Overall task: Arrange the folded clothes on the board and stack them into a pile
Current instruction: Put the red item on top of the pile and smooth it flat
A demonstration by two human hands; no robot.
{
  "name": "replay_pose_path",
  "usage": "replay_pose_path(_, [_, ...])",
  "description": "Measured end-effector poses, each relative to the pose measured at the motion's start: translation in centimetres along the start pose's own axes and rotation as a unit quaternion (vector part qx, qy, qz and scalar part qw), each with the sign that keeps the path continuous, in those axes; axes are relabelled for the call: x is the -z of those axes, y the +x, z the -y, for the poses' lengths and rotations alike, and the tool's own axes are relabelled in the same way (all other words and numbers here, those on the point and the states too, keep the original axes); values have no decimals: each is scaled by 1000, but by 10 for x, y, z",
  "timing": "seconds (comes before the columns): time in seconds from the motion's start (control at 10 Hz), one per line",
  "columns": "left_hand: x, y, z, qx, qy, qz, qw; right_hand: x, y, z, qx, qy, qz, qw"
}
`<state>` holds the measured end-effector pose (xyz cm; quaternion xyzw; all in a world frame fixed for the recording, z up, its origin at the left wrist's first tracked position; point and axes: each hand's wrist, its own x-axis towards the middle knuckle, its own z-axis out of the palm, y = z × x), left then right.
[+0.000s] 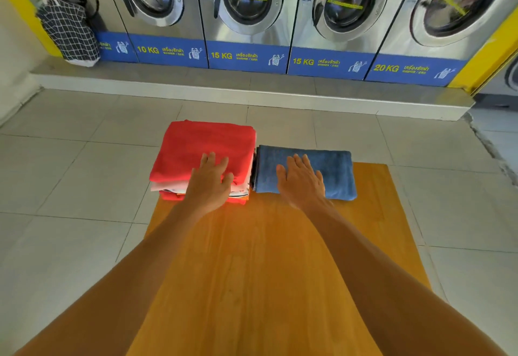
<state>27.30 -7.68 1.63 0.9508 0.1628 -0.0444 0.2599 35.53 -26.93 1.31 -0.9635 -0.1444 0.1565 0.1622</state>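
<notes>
A wooden board (260,243) lies on the tiled floor. At its far left end stands a pile of folded clothes (179,184) topped by a red folded garment (201,142). Right beside the pile lies a folded blue cloth (330,167) at the board's far end. My left hand (210,181) rests flat on the near part of the red garment, fingers spread. My right hand (301,181) lies flat on the near left part of the blue cloth, fingers spread. Neither hand grips anything.
A row of front-loading washing machines (246,5) stands on a raised step (224,92) beyond the board. A black-and-white checked laundry bag (68,30) hangs at the far left machine. Pale floor tiles (70,187) surround the board.
</notes>
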Motion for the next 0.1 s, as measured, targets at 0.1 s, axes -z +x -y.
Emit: replay_pose_path(0.1, [6,-28,-47,-10,-4,30,999,28,-28,-14,25,-2,-41,999])
